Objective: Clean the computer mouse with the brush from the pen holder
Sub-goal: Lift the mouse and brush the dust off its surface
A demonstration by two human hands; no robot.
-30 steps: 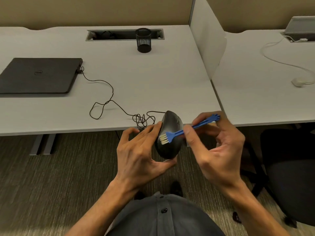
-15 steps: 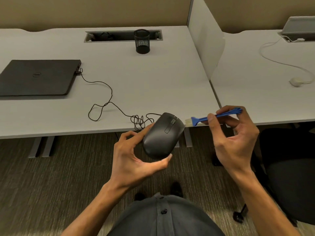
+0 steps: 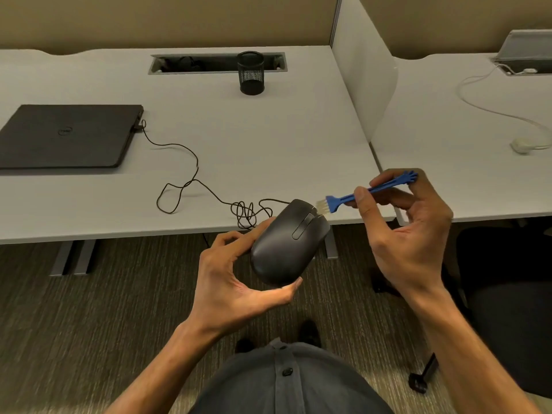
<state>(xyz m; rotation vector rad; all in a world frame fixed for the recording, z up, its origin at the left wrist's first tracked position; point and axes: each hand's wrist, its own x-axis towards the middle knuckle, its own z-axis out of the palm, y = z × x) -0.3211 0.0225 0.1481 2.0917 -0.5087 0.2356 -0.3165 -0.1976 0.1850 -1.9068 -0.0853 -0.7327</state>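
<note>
the brushing step is in hand. the left hand (image 3: 239,282) is cradling the black wired mouse (image 3: 288,245) in the air just in front of the tabletop (image 3: 268,138) edge, fingers curled under its far side and the thumb propping its rear end, so the top shell and scroll wheel are facing up. the right hand (image 3: 406,234) is pinching the blue brush (image 3: 369,191) by the middle of its handle between thumb and fingertips, the other fingers loosely curled; its pale bristles are touching the front right corner of the mouse, just beside the scroll wheel. the hand-shaped handle end is pointing away from the mouse, to the right.

the mouse cable (image 3: 191,186) is trailing from the front of the mouse across the tabletop, bunching in loops near the mouse and running on to the closed black laptop (image 3: 65,135) well to the left of it. the mesh pen holder (image 3: 251,73) is standing far behind the mouse and looks empty, though its inside is hard to see.

by my judgement, the next move is calling for short strokes along the button seams and around the wheel, with the left hand tilting the mouse so each face is meeting the bristles. the cable may tug if the mouse is turned far.
</note>
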